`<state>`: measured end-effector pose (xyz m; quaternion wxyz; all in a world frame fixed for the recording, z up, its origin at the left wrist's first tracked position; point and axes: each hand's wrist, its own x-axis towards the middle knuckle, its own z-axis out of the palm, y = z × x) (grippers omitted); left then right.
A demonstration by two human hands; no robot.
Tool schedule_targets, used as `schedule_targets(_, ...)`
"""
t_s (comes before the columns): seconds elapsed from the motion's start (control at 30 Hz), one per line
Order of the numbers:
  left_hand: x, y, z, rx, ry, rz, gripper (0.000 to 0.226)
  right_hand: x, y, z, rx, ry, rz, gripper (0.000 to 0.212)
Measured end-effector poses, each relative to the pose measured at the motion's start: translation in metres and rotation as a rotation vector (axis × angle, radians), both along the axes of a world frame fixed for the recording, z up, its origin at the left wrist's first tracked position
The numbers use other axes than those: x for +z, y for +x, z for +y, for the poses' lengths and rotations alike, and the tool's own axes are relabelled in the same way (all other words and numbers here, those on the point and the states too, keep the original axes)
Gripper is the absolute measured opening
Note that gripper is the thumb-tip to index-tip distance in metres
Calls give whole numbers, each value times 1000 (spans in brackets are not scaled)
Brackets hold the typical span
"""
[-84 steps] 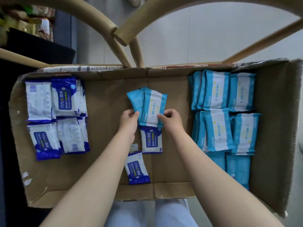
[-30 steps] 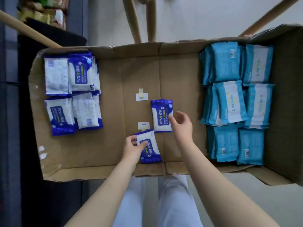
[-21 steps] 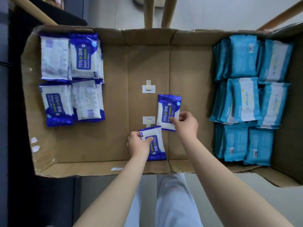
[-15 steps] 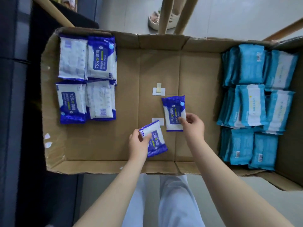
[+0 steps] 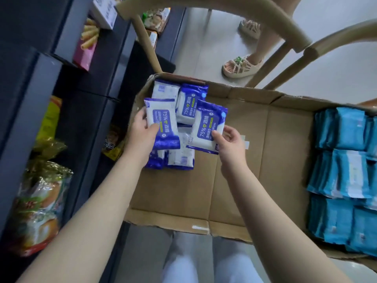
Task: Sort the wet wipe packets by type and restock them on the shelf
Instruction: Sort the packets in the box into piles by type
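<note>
My left hand [image 5: 142, 132] grips a dark-blue-and-white alcohol wipe packet [image 5: 162, 123], label upside down, above the pile of dark-blue packets [image 5: 180, 158] in the cardboard box's left end. My right hand [image 5: 229, 139] pinches a second dark-blue alcohol wipe packet [image 5: 208, 127] by its lower right corner, just right of that pile. Several light-blue wipe packets [image 5: 344, 172] are stacked in rows along the box's right end.
The cardboard box [image 5: 240, 180] has a bare brown floor in its middle. A dark shelf unit [image 5: 61, 94] with snack bags [image 5: 38, 203] stands on the left. Wooden chair legs [image 5: 281, 52] arch over the box. Another person's sandalled foot [image 5: 240, 67] stands beyond it.
Both hands have lifted the two dark-blue packets from the box's middle and carried them left, over the dark-blue pile. The view has swung left, bringing the shelf in.
</note>
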<state>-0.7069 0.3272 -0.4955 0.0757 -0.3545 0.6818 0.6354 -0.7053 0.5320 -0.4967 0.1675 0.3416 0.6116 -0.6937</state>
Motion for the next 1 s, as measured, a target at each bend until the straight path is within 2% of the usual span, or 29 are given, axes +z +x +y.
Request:
schedule_targets(0.1, -12, -32, -11, -91, -24, 36, 37, -12, -36, -25, 53, 60, 36, 18)
schedule_targets(0.2, -28, -53, -10, -51, -251, 63, 31, -29, -65, -41, 81, 150, 63, 19)
schedule_targets(0.33, -48, -66, -6, -12, -535, 44, 18, -52, -87, -46, 193, 380, 50, 20)
schedule_targets(0.5, -57, -73, -3, -93, -720, 49, 9, -52, -95, -46, 312, 519, 89, 25)
schedule_targets(0.57, -57, -63, -5, -108, -737, 52, 13, -47, -93, -44, 265, 462, 103, 37)
schedule_targets(0.63, -56, -37, -5, -78, -725, 96, 19, -47, -79, -38, 123, 370, 53, 46)
schedule_targets(0.73, -62, 21, 3, -8, -681, 51, 32, -54, -41, -31, 1, 320, -56, 37)
schedule_targets(0.8, -67, 54, 7, 54, -581, -56, 42, -60, -12, -34, 51, 302, -116, 30)
schedule_targets(0.87, -70, 75, 10, 80, -511, -178, 50, -63, 13, -41, 143, 273, -171, 34)
schedule_targets(0.93, -73, 84, 10, 79, -504, -256, 57, -65, 29, -48, 247, 260, -189, 44)
schedule_targets(1.0, -75, 86, 11, 77, -534, -285, 57, -69, 36, -55, 306, 305, -186, 43)
